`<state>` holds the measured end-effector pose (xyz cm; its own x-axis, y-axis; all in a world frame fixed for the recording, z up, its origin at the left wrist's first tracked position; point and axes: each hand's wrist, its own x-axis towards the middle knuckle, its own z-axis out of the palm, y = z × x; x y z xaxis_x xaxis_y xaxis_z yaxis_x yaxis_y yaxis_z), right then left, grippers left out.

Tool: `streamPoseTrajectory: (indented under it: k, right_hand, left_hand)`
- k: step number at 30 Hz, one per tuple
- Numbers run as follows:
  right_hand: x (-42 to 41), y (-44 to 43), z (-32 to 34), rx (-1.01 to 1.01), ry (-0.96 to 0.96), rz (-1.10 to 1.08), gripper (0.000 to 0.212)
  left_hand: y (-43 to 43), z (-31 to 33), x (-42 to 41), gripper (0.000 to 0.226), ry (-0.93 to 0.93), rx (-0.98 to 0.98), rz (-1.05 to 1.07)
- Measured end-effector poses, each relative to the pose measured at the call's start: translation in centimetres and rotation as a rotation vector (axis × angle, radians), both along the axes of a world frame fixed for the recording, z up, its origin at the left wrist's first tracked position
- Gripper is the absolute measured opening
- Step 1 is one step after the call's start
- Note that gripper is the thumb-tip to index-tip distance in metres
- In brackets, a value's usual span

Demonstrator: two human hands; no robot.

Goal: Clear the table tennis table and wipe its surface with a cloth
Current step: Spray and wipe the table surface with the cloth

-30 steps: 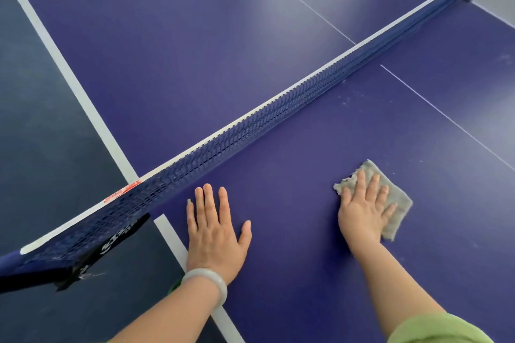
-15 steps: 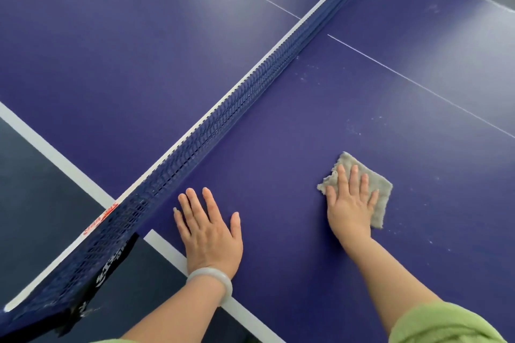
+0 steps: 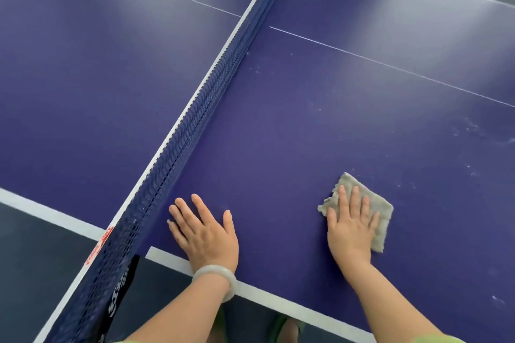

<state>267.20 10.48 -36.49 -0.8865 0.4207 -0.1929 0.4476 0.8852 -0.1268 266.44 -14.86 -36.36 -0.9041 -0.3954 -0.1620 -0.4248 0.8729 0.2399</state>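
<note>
Table (image 3: 278,133): we see a blue table tennis top. Its white-lined side edge crosses the bottom of the view, and pale dust specks (image 3: 473,125) lie at the right.
Net (image 3: 195,117): it runs from lower left to upper right, to the left of both hands.
Cloth (image 3: 384,217): a grey folded rag lies flat on the top, well right of the net and near the side edge. We read its slightly longer axis as roughly parallel to the thin centre line (image 3: 390,65), with one corner pointing to the far side.
Right hand (image 3: 349,234): palm down on the cloth, fingers straight and spread, pressing it flat rather than gripping it.
Left hand (image 3: 206,237): flat on the bare top just beside the net, fingers extended, holding nothing. A pale bracelet (image 3: 216,277) circles the wrist.
</note>
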Motion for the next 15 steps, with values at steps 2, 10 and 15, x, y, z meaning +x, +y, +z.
streamPoseTrajectory:
  k: [2, 10, 15]
  right_hand:
    - [0.9, -3.3, -0.4, 0.047, 0.041, -0.140, 0.059]
    - [6.6, -4.7, 0.9, 0.035, 0.072, 0.678, 0.059]
    - [6.4, 1.1, 0.2, 0.017, -0.016, -0.188, 0.059]
  left_hand:
    - [0.0, 0.3, 0.0, 0.078, -0.008, 0.010, -0.001]
    - [-1.0, 1.5, -0.1, 0.077, -0.032, 0.157, -0.020]
    - [-2.0, 3.2, -0.5, 0.069, -0.008, 0.171, -0.296]
